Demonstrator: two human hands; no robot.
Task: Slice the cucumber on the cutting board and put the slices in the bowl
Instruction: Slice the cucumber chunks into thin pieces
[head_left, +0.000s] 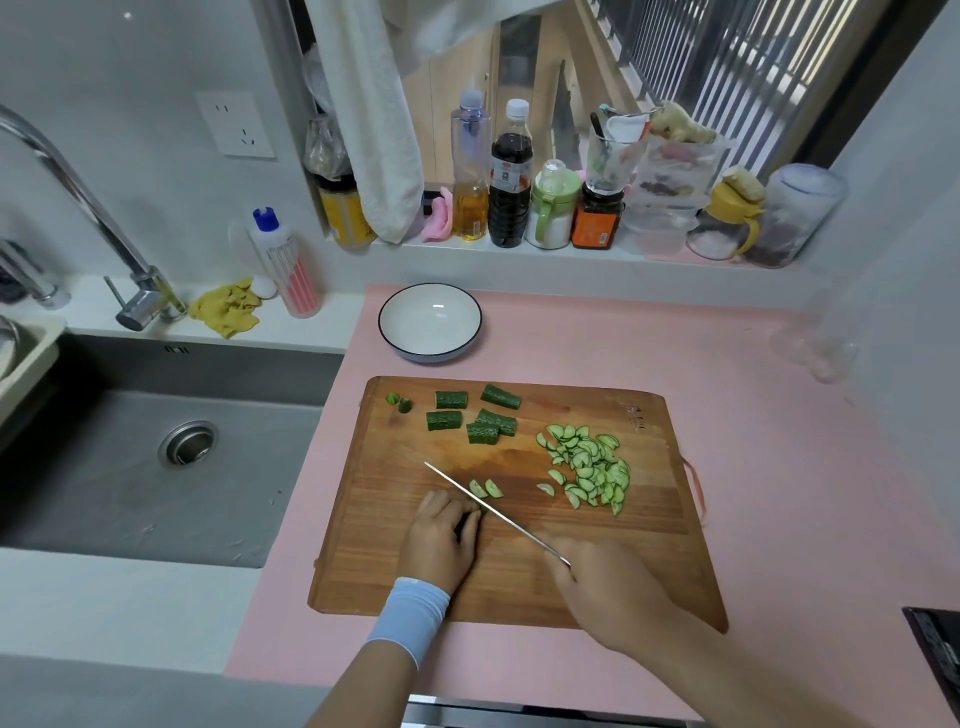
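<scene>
A cucumber piece (480, 513) lies near the front left of a wooden cutting board (649, 545), almost wholly hidden under the person's left hand (441, 540), whose curled fingers hold it down against the wood. The right hand (602, 577) is closed round the handle of a knife (496, 513), its thin blade running diagonally up and to the left, edge-on against the fingertips of the left hand. Two cut slices (485, 488) lie just beyond the blade. A pile of thin half-moon slices (592, 470) is spread over the right half of the board, well apart from the blade. Five uncut chunks (475, 418) sit near the far edge, two of them overlapping, with two small end bits (398, 401) at the far left corner. A white bowl (431, 356) with a dark rim stands on the pink worktop (753, 415) just behind the board and holds no slices. A pale blue wristband (410, 618) wraps the left wrist. To the left are a steel sink (156, 493), a tap (78, 208) and a yellow cloth (226, 309); bottles and jars (509, 176) line the window sill behind.
</scene>
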